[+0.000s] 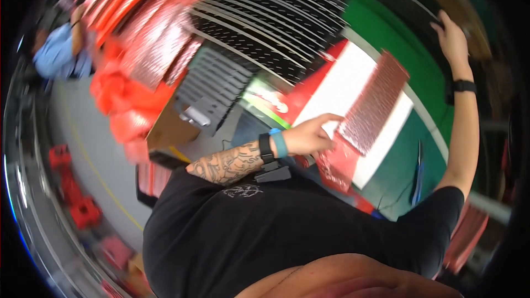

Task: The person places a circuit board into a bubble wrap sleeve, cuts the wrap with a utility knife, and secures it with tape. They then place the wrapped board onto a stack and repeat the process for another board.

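Note:
My left hand (313,137) is closed on the open end of a pink bubble-wrap bag (375,102), thumb and fingers at its edge. The bag lies over a white sheet or board (337,80) on the green table, and a filled part of it looks flat and rectangular. Loose pink film (338,168) hangs beside my left fingers. My right hand (454,36) reaches out to the far right, near a dark surface with a thin pale edge. Its fingers look apart, slightly blurred, and I see nothing held in them.
Black slotted panels (270,22) are stacked at the back, beside grey ribbed trays (212,85). Pink bubble bags (160,33) pile up at the left. A blue-handled tool (418,174) lies on the green table (395,187). A person in blue (58,52) is at the far left.

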Demonstrator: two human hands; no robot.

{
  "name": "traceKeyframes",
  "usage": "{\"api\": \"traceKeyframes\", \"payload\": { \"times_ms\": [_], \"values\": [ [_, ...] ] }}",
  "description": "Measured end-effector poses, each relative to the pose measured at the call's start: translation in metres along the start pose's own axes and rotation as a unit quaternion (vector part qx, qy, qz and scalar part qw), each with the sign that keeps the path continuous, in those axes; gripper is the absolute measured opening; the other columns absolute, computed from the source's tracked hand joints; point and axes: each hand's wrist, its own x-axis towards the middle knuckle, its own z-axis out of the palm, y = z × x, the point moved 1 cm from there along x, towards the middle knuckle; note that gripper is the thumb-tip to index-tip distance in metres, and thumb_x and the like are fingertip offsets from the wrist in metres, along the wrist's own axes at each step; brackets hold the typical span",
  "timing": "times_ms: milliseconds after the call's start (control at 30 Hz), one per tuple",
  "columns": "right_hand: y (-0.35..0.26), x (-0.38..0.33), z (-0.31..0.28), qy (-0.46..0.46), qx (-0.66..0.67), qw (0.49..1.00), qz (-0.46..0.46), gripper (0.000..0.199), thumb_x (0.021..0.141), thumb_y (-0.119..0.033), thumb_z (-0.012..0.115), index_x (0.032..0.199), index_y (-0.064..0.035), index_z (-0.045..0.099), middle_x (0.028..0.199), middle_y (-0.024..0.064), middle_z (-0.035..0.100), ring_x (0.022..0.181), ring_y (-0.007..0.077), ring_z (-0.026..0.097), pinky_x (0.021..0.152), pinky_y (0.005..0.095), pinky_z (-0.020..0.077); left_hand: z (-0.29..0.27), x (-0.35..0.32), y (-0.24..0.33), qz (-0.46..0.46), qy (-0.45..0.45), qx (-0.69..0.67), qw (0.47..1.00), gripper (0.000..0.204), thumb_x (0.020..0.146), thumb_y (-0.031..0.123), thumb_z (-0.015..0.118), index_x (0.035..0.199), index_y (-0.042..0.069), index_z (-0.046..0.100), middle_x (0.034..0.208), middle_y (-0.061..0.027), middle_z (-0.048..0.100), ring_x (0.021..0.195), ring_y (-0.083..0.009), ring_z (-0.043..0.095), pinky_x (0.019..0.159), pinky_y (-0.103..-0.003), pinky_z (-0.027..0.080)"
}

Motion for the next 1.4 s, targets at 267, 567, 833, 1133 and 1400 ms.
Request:
{"api": "traceKeyframes", "payload": {
  "times_ms": [267, 567, 833, 1133, 1400],
  "values": [
    [-0.098, -0.165, -0.048, -0.012, 0.426, 0.824, 0.374, 0.049, 0.095, -0.015, 0.073, 0.134, 0.0063, 0.055, 0.094, 0.0089, 0.072, 0.084, 0.0117, 0.068, 0.072, 0.0270, 0.0531, 0.012, -0.004, -0.017, 0.056, 0.062, 0.027, 0.996, 0.065, 0.094, 0.009, 0.068, 0.152, 0.006, 0.039, 0.089, -0.0118, 0.073, 0.071, -0.0137, 0.067, 0.061, -0.028, 0.056],
    [-0.207, -0.238, 0.008, 0.086, 0.604, 0.642, 0.464, 0.052, 0.095, -0.007, 0.069, 0.142, 0.0061, 0.051, 0.098, 0.0095, 0.072, 0.078, 0.0139, 0.067, 0.072, 0.0266, 0.0537, 0.023, -0.014, 0.034, 0.208, 0.180, 0.459, 0.845, 0.049, 0.087, 0.015, 0.076, 0.132, 0.004, 0.063, 0.099, -0.0165, 0.071, 0.084, -0.0338, 0.069, 0.074, -0.041, 0.057],
    [-0.200, -0.258, 0.047, 0.081, 0.286, 0.864, 0.407, 0.061, 0.084, -0.016, 0.079, 0.139, -0.0007, 0.058, 0.101, 0.0096, 0.059, 0.078, 0.0152, 0.056, 0.074, 0.0312, 0.0521, 0.022, 0.018, 0.020, 0.325, 0.160, 0.488, 0.794, 0.044, 0.077, 0.018, 0.082, 0.118, 0.005, 0.073, 0.106, -0.0153, 0.066, 0.098, -0.0330, 0.065, 0.085, -0.041, 0.054],
    [-0.152, -0.210, 0.027, 0.016, 0.245, 0.913, 0.325, 0.059, 0.082, -0.020, 0.081, 0.135, -0.0013, 0.061, 0.124, 0.0216, 0.059, 0.111, 0.0330, 0.061, 0.095, 0.0394, 0.0513, 0.017, 0.023, 0.009, 0.363, 0.170, 0.503, 0.766, 0.041, 0.075, 0.012, 0.085, 0.113, 0.002, 0.075, 0.100, -0.0133, 0.067, 0.093, -0.0308, 0.065, 0.081, -0.039, 0.055],
    [-0.088, -0.095, 0.056, -0.286, 0.241, 0.919, 0.126, 0.061, 0.074, -0.020, 0.090, 0.127, -0.0030, 0.066, 0.125, 0.0189, 0.067, 0.108, 0.0355, 0.067, 0.093, 0.0439, 0.0538, 0.027, 0.022, 0.010, 0.343, 0.193, 0.503, 0.770, 0.034, 0.075, 0.012, 0.084, 0.105, -0.001, 0.076, 0.090, -0.0114, 0.063, 0.085, -0.0313, 0.062, 0.076, -0.041, 0.053]
  ]
}}
